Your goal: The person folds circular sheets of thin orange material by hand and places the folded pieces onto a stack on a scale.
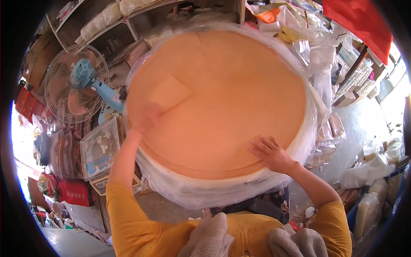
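A large round, orange-tan disc (231, 103), much like a drumhead, lies in front of me with clear plastic film (201, 192) bunched around its side. On its left part is a thin, square-cornered tan sheet (173, 92), close in colour to the disc. My left hand (147, 119), smeared by motion, is at the near-left edge of that sheet and seems closed on it; its fingers do not show clearly. My right hand (272, 155) rests flat at the near-right rim of the disc, fingers spread, holding nothing.
A blue fan (83, 79) stands close on the left, above a framed panel (100, 147). Shelves (128, 28) with wrapped bundles line the back. Plastic bags (323, 55) and a red cloth (359, 25) hang at the right; wrapped goods (372, 167) lie farther right.
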Demonstrator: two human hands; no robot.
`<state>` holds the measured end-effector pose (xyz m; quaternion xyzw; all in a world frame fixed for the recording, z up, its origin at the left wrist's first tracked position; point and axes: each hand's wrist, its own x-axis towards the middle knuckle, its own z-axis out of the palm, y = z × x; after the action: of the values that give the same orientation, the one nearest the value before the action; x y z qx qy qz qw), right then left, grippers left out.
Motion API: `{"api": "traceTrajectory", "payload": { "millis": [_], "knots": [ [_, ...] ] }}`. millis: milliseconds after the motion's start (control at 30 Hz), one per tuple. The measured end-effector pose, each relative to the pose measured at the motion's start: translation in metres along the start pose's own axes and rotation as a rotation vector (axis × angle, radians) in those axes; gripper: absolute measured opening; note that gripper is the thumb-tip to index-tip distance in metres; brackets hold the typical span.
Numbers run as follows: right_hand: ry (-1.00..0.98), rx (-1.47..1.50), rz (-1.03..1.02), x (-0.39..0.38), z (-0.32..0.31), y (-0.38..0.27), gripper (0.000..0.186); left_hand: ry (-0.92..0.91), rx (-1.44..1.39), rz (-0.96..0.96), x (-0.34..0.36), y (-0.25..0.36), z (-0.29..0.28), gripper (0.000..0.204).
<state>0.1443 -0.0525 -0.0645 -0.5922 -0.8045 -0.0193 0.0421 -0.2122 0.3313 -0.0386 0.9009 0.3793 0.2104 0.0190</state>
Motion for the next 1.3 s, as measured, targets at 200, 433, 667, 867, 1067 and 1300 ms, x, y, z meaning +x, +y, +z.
{"api": "traceTrajectory", "payload": {
  "millis": [200,433,667,867,1067,1300],
  "knots": [
    [0.001,0.057,0.057,-0.012,0.012,0.007,0.054,-0.126,-0.035,0.424,-0.031,0.069,0.045,0.030],
    [-0.025,0.118,0.089,-0.009,0.018,0.008,0.061,-0.371,0.385,0.023,-0.025,0.000,0.056,0.058],
    [-0.021,0.129,0.099,-0.015,0.021,0.006,0.061,-0.223,0.800,-0.403,0.028,-0.051,0.014,0.061],
    [0.006,0.163,0.056,-0.004,0.011,0.000,0.063,0.517,0.649,-0.593,0.018,-0.169,-0.004,0.049],
    [0.044,0.105,0.063,-0.021,0.017,0.008,0.060,0.176,0.147,-0.004,0.015,-0.088,0.051,0.033],
    [0.218,0.187,0.018,0.002,0.045,0.015,0.053,-0.398,-0.066,-0.151,-0.002,-0.106,0.033,0.044]
  ]
}}
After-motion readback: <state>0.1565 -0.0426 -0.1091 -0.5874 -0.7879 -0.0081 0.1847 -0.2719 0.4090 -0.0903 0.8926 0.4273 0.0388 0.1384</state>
